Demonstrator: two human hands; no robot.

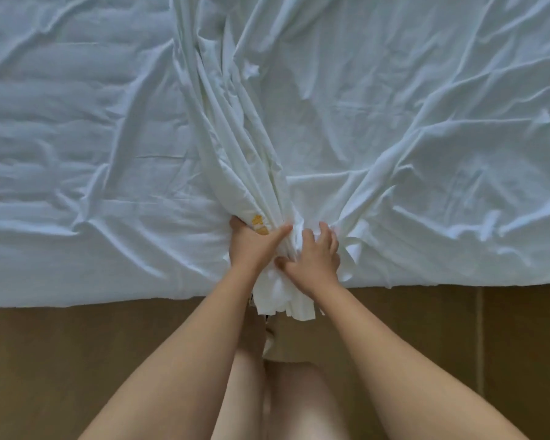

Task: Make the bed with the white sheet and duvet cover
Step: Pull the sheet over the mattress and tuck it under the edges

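A wrinkled white sheet (61,154) lies over the left part of the bed. On top, a white duvet cover (394,138) spreads over the right part and gathers into a long bunch (235,147) running toward the bed's near edge. My left hand (251,246) grips that bunch from the left, thumb across it. Just to the right, my right hand (315,258) clutches the same gathered cloth, fingers curled into the folds. The bunch's end hangs over the edge. A small yellow patch (258,223) shows by my left fingers.
The bed's near edge (108,301) runs across the frame. Below it is a brown floor (77,360), with a seam line at the right (480,338). My bare legs (283,401) stand close to the bed between my forearms.
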